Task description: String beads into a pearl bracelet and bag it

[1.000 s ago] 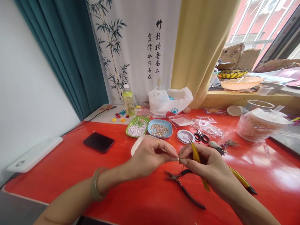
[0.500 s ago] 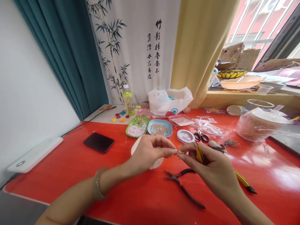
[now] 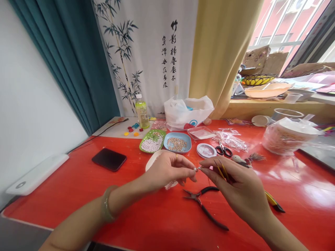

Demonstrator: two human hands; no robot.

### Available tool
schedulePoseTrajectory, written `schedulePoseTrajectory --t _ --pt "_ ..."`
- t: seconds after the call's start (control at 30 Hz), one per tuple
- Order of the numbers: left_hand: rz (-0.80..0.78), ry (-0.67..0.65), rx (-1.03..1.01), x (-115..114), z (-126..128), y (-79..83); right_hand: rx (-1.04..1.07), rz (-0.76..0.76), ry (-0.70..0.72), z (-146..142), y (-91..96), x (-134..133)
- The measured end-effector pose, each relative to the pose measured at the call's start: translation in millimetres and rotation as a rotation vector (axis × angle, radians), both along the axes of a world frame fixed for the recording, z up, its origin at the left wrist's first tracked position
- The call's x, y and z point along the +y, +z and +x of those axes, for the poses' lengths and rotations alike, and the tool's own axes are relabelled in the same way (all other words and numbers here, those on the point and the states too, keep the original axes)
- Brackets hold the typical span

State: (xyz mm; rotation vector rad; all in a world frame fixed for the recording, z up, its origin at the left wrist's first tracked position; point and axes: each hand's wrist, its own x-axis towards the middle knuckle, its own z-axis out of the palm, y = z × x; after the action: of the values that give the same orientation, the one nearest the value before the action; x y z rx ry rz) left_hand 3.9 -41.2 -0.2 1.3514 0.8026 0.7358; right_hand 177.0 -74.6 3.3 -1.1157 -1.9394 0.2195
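My left hand [image 3: 163, 172], with a ring and a bangle, pinches a small pearly bead [image 3: 195, 169] between thumb and forefinger. Close against it, the fingertips of my right hand [image 3: 237, 183] grip the other end of the same tiny beaded piece, whose details are too small to make out. Yellow tweezers [image 3: 223, 171] are tucked in the fingers of my right hand, points upward. Below the hands lie black-handled pliers [image 3: 202, 204], jaws to the left. A white dish [image 3: 151, 162] is partly covered by my left hand.
Beyond the hands are a green tray [image 3: 142, 144] of pearly beads, a blue tray [image 3: 188, 139] of gold beads, a round case [image 3: 206, 150] and scissors [image 3: 223, 150]. A phone [image 3: 109, 159] lies left. Behind my right hand shows a yellow-and-black tool [image 3: 274, 202].
The view has shifted slightly. My right fingers have tilted around the small piece, and the tweezers have turned a little in my hand. Both hands stay close together.
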Motion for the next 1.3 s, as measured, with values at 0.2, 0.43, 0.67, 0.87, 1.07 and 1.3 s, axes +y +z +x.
schedulePoseTrajectory --t 0.2,0.43,0.67,0.87,1.07,1.3 --pt "0.008 -0.014 0.045 -0.3 -0.6 -1.4 -0.029 0.038 0.041 3.4 -2.9 1.3" --pt "-0.073 -0.062 0.008 -1.1 0.4 -3.1 -0.066 0.093 0.109 3.5 0.4 0.6" --pt "-0.053 -0.067 0.018 -2.6 0.0 -4.7 -0.098 0.163 0.123 3.2 -0.7 -1.4" --pt "-0.060 -0.062 -0.041 -3.6 0.6 -5.4 -0.135 0.180 0.152 5.2 -3.2 -1.0" --pt "-0.010 -0.052 -0.002 -5.6 1.1 -3.2 -0.123 0.175 0.208 5.9 -2.9 -2.3" --pt "0.046 0.000 0.021 -5.9 0.5 -0.8 0.029 -0.026 0.115 5.8 0.7 -0.8"
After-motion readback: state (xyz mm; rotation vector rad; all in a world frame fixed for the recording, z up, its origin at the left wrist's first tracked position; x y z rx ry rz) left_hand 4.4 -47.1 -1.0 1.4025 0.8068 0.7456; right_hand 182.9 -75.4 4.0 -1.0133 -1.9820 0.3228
